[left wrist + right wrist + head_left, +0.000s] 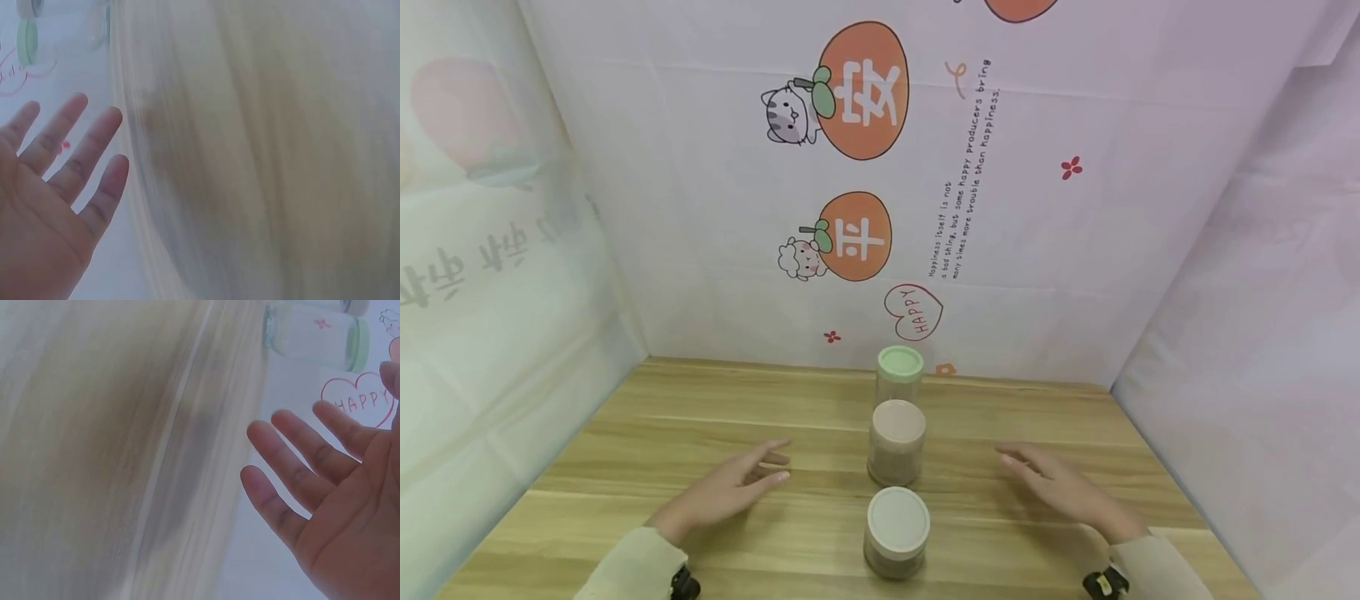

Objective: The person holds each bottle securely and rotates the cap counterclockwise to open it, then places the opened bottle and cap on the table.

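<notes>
Three clear jars with lids stand upright in a line down the middle of the table. The farthest jar has a green lid (900, 363), the middle one a pale beige lid (898, 422), and the nearest one a whitish lid (898, 520). My left hand (730, 487) is left of the jars, apart from them, with fingers spread and holding nothing. On the other side, my right hand (1063, 487) is also apart from the jars and holds nothing. The right wrist view shows its relaxed fingers (294, 469) and the green-lidded jar (312, 334) beyond.
The wood-grain table (760, 550) is enclosed by white printed cloth at the back (700, 208), left (467, 400) and right (1247, 350). A dark band (685, 583) sits on the left wrist and another (1105, 583) on the right.
</notes>
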Demonstrator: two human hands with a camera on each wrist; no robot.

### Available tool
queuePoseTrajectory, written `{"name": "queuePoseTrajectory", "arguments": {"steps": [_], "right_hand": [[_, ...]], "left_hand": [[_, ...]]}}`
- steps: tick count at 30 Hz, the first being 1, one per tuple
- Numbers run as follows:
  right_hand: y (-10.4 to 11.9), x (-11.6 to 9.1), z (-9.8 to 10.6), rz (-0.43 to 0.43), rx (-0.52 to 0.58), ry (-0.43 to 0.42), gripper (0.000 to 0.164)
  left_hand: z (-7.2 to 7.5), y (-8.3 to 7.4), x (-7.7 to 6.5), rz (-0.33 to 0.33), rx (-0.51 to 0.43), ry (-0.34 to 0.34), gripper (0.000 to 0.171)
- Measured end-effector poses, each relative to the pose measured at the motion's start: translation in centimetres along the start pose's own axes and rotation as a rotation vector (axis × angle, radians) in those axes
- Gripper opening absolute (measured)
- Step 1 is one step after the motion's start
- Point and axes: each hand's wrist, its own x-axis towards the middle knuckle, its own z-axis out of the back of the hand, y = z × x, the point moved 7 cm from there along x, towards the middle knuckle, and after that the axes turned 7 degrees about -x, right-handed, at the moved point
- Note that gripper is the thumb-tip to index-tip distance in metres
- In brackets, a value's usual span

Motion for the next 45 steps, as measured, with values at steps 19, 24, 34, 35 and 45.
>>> {"name": "queuePoseTrajectory", "arguments": {"steps": [19, 24, 34, 35, 45], "right_hand": [[5.2, 0.4, -2.0, 0.177, -0.051, 0.077, 0.044], [7.1, 0.8, -2.8, 0.219, -0.041, 0.085, 0.044], [9.7, 1.2, -3.8, 0.295, 0.014, 0.114, 0.039], [9.9, 1.2, -3.7, 0.301, 0.014, 0.113, 0.039], [11.5, 0.9, -3.6, 0.354, -0.026, 0.093, 0.043]], "left_hand": [[-5.4, -4.6, 1.1, -0.122, -0.064, 0.200, 0.058], [-6.7, -5.6, 1.3, -0.133, -0.083, 0.200, 0.072], [-9.3, -6.5, 1.8, -0.119, -0.067, 0.141, 0.090], [-9.6, -6.5, 1.9, -0.113, -0.068, 0.140, 0.092], [-11.9, -7.2, 3.0, -0.137, -0.037, 0.118, 0.098]]}}
